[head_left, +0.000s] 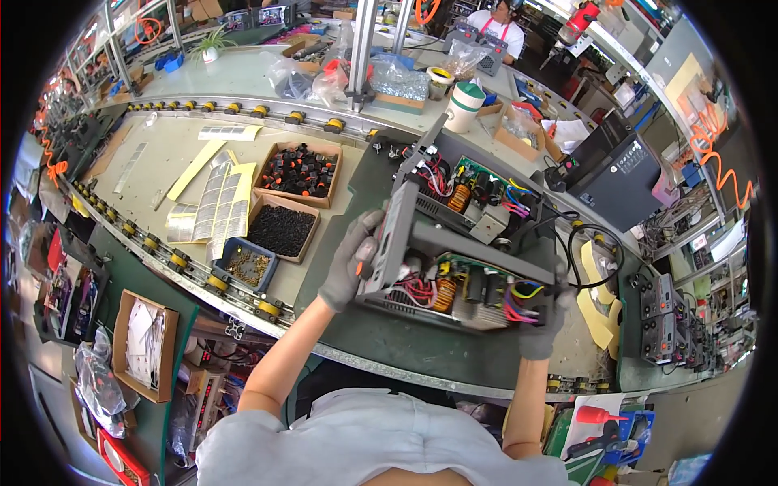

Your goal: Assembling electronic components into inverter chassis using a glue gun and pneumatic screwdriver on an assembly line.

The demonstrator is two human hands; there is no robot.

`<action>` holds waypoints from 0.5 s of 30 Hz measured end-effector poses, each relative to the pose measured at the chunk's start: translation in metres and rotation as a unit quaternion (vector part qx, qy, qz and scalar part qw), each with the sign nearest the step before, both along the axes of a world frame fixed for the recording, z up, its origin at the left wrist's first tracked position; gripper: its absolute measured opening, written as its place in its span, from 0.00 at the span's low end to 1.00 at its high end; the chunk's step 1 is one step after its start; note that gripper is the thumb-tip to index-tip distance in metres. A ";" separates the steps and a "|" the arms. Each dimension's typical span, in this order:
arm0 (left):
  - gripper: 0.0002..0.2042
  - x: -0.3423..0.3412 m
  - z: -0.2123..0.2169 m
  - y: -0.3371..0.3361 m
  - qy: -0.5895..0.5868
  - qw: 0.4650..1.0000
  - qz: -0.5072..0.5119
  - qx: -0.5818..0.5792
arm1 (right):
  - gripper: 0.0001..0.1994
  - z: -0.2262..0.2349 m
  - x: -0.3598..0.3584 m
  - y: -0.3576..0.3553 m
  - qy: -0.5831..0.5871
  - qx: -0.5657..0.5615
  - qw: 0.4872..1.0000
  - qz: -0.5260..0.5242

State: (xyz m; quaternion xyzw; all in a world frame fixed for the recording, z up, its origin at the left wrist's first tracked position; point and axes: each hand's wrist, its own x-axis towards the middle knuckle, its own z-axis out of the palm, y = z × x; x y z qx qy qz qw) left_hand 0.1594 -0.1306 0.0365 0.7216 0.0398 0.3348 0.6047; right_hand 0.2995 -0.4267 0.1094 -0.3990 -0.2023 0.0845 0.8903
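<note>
Head view: both hands gloved in grey, forearms bare, coming in from the lower edge. Left hand [350,261] is wrapped around the front-panel end of an open electronics chassis [462,279], fingers curled over the panel's edge, firm grip. Right hand [541,330] is closed on the chassis's opposite, near-right corner, fingers bent around the frame. Chassis is held between the two hands, over the dark green mat [389,332] near the front edge of the counter, tilted with its open side up; coils, capacitors and red, black, yellow and blue wiring are visible inside. Whether its underside touches the mat cannot be told. A second open chassis [474,190] sits just behind it, further from the front edge. Left of the mat, on the counter's pale surface: cardboard box of black and red knobs [300,172], cardboard box of small black parts [281,230], blue bin of brass-coloured screws [247,264], strips of silver labels [219,198]. A black cased unit [620,174] stands at the counter's right side. White and green cup [464,105] toward the back edge.
</note>
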 end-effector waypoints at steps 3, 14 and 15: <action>0.33 0.009 -0.039 0.005 0.045 0.988 0.013 -0.148 | 0.24 -0.031 -0.010 0.001 0.093 -0.066 0.993 -0.042; 0.30 0.004 -0.008 -0.014 0.023 0.946 -0.085 -0.313 | 0.20 -0.048 -0.036 -0.017 0.048 -0.097 0.988 -0.110; 0.28 0.002 -0.010 -0.012 0.016 0.946 -0.093 -0.311 | 0.20 -0.047 -0.037 -0.017 0.006 -0.165 0.977 -0.134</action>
